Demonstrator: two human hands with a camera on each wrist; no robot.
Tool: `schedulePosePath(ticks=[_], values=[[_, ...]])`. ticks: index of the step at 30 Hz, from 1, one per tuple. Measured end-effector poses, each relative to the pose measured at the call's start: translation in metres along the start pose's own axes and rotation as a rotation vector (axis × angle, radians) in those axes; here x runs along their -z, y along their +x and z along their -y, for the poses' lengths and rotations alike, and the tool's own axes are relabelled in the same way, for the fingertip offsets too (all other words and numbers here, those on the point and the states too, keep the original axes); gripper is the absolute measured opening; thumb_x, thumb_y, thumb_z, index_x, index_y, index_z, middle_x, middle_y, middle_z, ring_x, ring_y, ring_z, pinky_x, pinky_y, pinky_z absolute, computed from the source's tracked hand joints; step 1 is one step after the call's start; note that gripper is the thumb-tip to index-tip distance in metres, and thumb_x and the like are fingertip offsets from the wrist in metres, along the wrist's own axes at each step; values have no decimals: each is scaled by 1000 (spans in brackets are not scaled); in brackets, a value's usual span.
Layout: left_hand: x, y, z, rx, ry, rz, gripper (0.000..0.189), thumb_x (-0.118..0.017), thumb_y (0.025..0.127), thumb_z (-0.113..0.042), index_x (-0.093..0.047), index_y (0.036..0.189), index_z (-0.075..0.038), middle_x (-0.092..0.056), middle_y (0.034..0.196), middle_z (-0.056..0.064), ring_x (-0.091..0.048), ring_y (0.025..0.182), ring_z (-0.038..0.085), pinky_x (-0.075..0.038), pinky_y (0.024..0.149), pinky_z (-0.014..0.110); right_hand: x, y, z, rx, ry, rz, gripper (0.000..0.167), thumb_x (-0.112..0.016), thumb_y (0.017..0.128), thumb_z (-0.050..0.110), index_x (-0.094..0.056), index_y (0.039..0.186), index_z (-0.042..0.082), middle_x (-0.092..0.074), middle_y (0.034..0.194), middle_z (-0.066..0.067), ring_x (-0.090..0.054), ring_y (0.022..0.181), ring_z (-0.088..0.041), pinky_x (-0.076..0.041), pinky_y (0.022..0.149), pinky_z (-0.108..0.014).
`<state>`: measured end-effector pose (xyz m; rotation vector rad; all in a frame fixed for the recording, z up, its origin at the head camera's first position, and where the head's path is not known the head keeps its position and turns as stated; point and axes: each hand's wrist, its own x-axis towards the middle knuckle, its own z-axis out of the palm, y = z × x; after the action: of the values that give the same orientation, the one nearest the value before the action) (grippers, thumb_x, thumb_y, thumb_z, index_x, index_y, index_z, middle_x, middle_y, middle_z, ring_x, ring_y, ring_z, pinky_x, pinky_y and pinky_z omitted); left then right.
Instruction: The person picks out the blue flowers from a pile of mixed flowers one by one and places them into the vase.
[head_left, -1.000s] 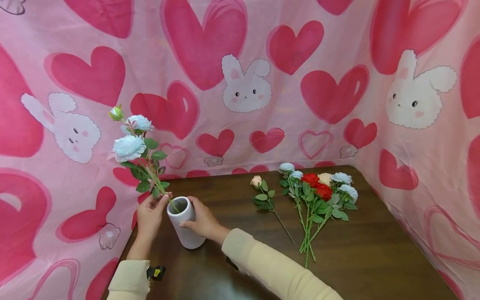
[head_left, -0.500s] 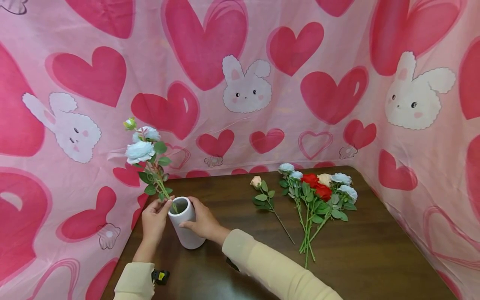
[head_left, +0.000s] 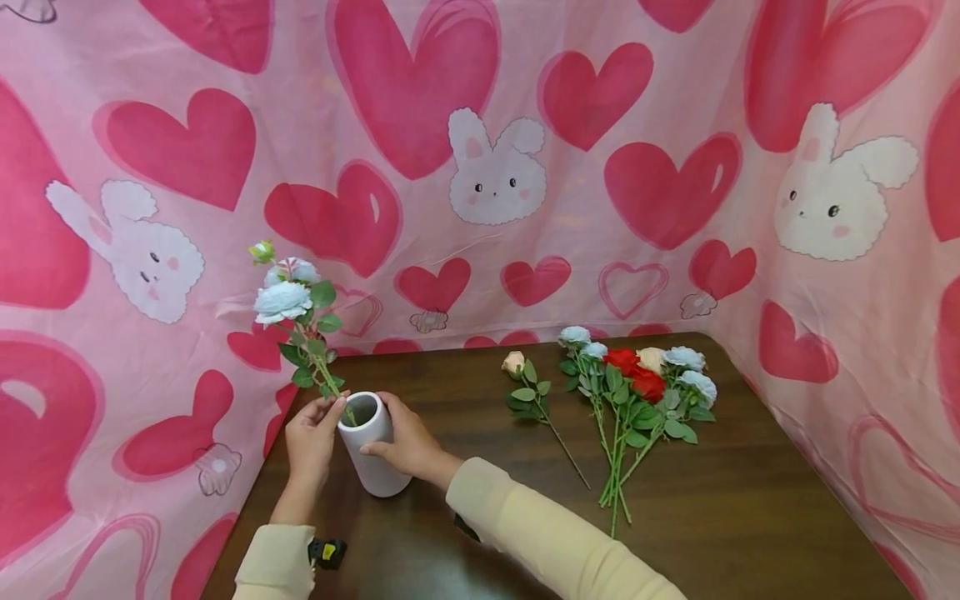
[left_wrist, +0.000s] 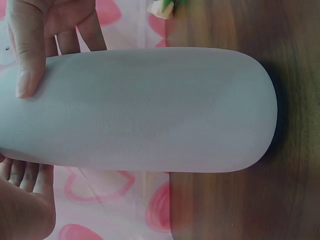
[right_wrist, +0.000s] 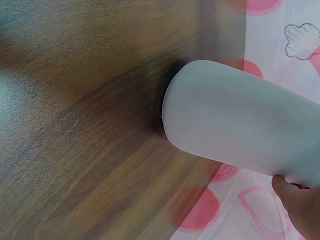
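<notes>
A white cylindrical vase [head_left: 377, 471] stands on the brown table, its dark opening facing up. My right hand [head_left: 411, 440] grips it near the rim, the thumb on the near side; that thumb also lies against the vase [left_wrist: 150, 110] in the left wrist view. With its fingertips my left hand [head_left: 309, 435] pinches the stem of a pale blue artificial flower [head_left: 283, 302], which bears two blooms, a bud and green leaves. The flower leans left, and its stem end is inside the vase mouth. The vase [right_wrist: 240, 122] hides most of the left hand's grip in the wrist views.
On the table [head_left: 480, 517] a single peach rose [head_left: 513, 362] lies right of the vase. Farther right is a loose bunch with red roses [head_left: 647, 383], a cream bloom and pale blue flowers [head_left: 684, 358]. A pink heart-and-rabbit cloth [head_left: 480, 275] hangs behind and at both sides.
My left hand has moved slightly right and down with the pale blue flower, its stem going a little lower at the vase mouth. The right hand and vase have stayed put.
</notes>
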<state>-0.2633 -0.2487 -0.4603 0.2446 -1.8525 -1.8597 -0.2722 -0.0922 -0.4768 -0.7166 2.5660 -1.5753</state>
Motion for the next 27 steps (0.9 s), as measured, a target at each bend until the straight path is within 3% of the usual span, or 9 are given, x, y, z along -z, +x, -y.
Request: schedulePosePath(ticks=[3, 5, 10, 20, 27], values=[[-1, -1, -2, 27, -1, -14, 14, -71, 88, -6, -68, 95, 5, -72, 100, 12, -69, 92, 9, -50, 78, 14, 1, -1, 1, -3, 2, 1, 80, -82, 78, 27, -38, 144, 17, -53, 133, 3, -54, 116, -11, -46, 98, -37], [-2, -1, -3, 40, 3, -17, 21, -71, 88, -8, -66, 99, 10, -73, 98, 10, -68, 88, 7, -50, 77, 14, 1, -1, 0, -5, 10, 5, 79, -82, 78, 27, -38, 143, 17, -53, 133, 4, -54, 116, -10, -46, 98, -37], [-2, -1, -3, 55, 28, -10, 33, -72, 89, -15, -63, 103, 13, -72, 82, -15, -66, 83, 2, -49, 74, 14, 1, -2, -1, -2, 16, 7, 79, -82, 78, 27, -38, 143, 17, -52, 133, 4, -53, 116, -10, -46, 98, -37], [-5, -4, -1, 22, 175, -73, 33, -75, 87, -24, -68, 98, 6, -64, 69, -16, -53, 69, 7, -44, 56, 16, 2, -1, -1, 6, 7, 9, 80, -81, 79, 27, -37, 145, 15, -51, 135, 2, -52, 117, -10, -44, 99, -36], [-4, -6, -4, 28, 198, -75, 32, -74, 88, -24, -68, 99, 5, -62, 68, -15, -52, 68, 8, -45, 55, 18, 2, -1, -1, 17, -2, 9, 80, -81, 79, 27, -37, 144, 14, -51, 136, 1, -52, 117, -10, -44, 100, -35]])
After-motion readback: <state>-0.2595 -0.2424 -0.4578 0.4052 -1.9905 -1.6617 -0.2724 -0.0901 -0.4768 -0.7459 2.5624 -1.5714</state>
